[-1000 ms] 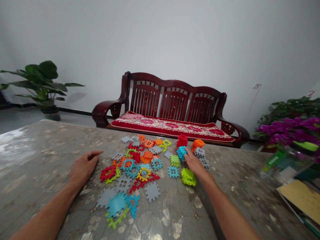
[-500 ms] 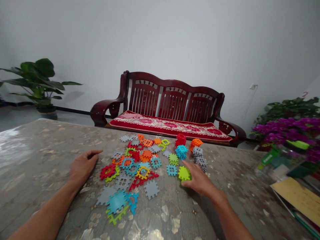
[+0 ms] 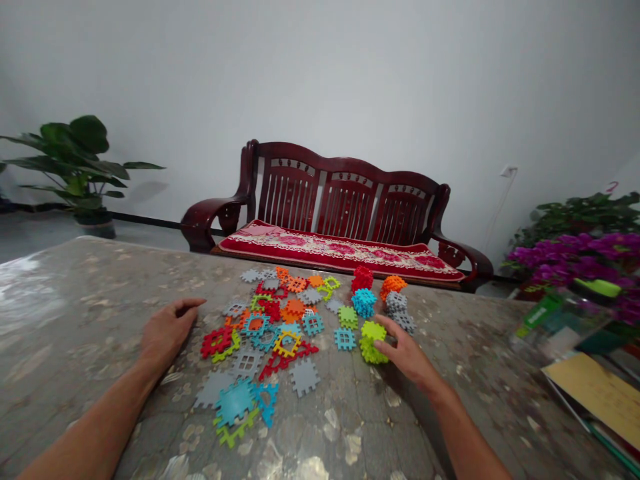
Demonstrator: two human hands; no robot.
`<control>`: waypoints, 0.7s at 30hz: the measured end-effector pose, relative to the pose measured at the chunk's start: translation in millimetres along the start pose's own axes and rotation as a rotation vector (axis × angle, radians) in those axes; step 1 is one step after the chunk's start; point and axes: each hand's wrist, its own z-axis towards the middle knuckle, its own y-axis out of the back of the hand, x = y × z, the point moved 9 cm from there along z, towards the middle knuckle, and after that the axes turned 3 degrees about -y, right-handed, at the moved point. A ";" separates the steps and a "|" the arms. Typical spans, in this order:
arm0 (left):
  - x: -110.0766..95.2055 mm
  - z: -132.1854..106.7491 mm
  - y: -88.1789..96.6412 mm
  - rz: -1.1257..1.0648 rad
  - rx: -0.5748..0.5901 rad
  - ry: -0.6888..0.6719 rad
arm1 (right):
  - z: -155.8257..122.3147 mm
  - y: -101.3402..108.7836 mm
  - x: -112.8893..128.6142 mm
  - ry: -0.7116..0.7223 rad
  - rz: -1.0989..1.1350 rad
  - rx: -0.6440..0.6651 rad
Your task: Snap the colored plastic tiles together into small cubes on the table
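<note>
Several toothed plastic pieces form a lime-green stack [image 3: 371,343] on the patterned table [image 3: 100,293], just beside a flat blue window piece [image 3: 345,339]. The right hand [image 3: 413,360] is partly closed, grasping that stack's right side between thumb and fingers. Blue [image 3: 364,303] and grey stacks [image 3: 399,307] stand behind it. Loose pieces [image 3: 304,377] spread leftward; beyond them the left hand [image 3: 167,330] rests on the table, released, fingers loosely extended. Far right, a green label [image 3: 541,315] by a lidded bottle [image 3: 593,301] bears pale marks too blurred to read.
</note>
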 end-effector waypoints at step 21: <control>1.5 2.7 -3.1 -0.030 0.012 -0.014 | -11.2 -22.7 8.8 0.124 -0.455 0.175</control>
